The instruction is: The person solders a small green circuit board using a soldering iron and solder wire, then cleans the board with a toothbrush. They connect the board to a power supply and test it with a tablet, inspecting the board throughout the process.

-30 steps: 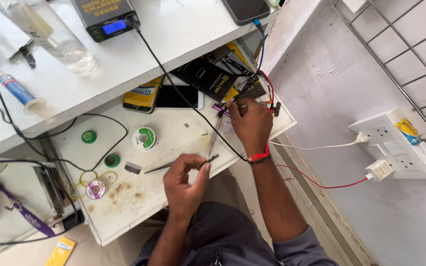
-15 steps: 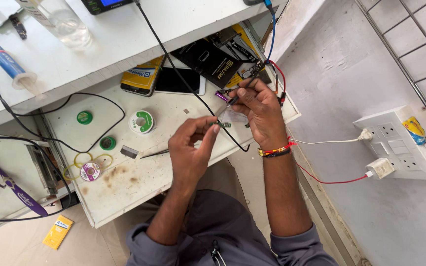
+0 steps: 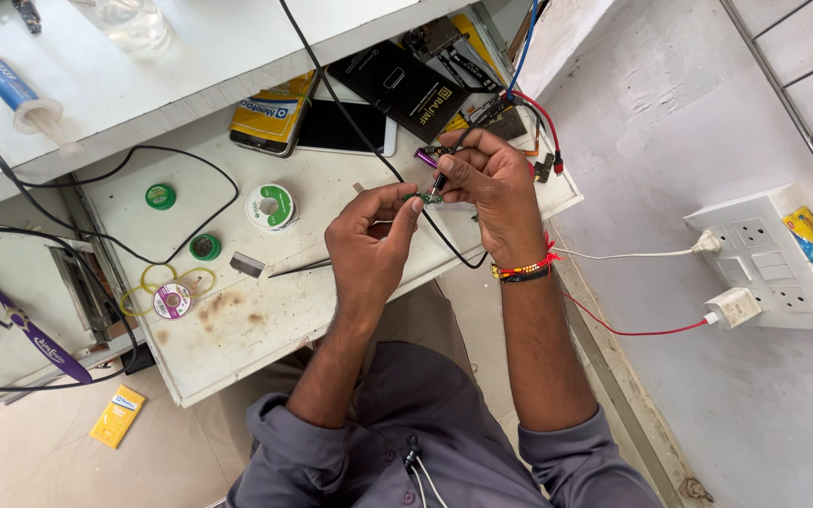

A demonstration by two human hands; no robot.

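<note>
Your left hand (image 3: 369, 235) pinches a small green circuit board (image 3: 430, 198) above the white tabletop (image 3: 265, 325), while your right hand (image 3: 491, 179) closes around a soldering iron (image 3: 446, 165) whose tip touches that board, near a solder spool (image 3: 270, 206).

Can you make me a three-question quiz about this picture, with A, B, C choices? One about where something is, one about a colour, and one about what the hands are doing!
1. Where is the syringe?
A. on the upper shelf
B. on the floor
C. in the right hand

2. What colour is the wire running to the wall sockets?
A. green
B. red
C. yellow

3. What are the hands doing?
A. resting flat
B. pinching a small board together
C. holding a cup

Answers:
1 A, it lies on the white shelf, top left.
2 B, it is red.
3 B, left hand and right hand meet at the small board.
</note>
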